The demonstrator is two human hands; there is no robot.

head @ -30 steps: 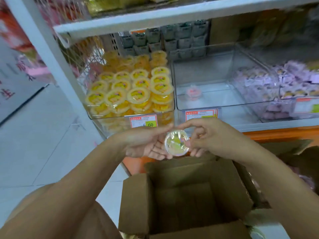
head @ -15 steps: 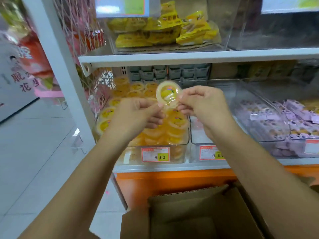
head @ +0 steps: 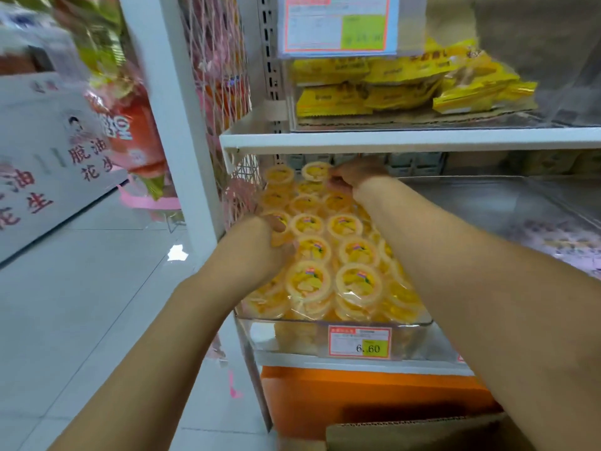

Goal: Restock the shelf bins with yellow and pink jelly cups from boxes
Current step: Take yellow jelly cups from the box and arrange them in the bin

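Head view: R hand (head: 356, 177) is reaching deep under the white shelf board (head: 406, 139), upper centre of frame. Its fingertips are pinching the rim of one yellow jelly cup (head: 314, 170), holding it at the back row of the clear bin (head: 292, 336). That cup is sitting just right of another back-row cup, lid tilting toward the camera.

L hand (head: 260, 247) is lying at the bin's left side, mid-frame, back of hand to the camera. Its fingers are curling down onto the stacked yellow cups (head: 357, 281); can't tell if it's gripping one or just pressing. The stack is filling the bin approx. to the rim, in several layers.

A 6.60 price tag (head: 359, 341) is hanging on the bin front. To the right is a second clear bin (head: 487, 203), contents blurry. Upper shelf: yellow snack packets (head: 406, 86) w/ a price card (head: 338, 24) above. Bottom right: cardboard box flap (head: 422, 429), in front of the orange shelf base (head: 357, 395).
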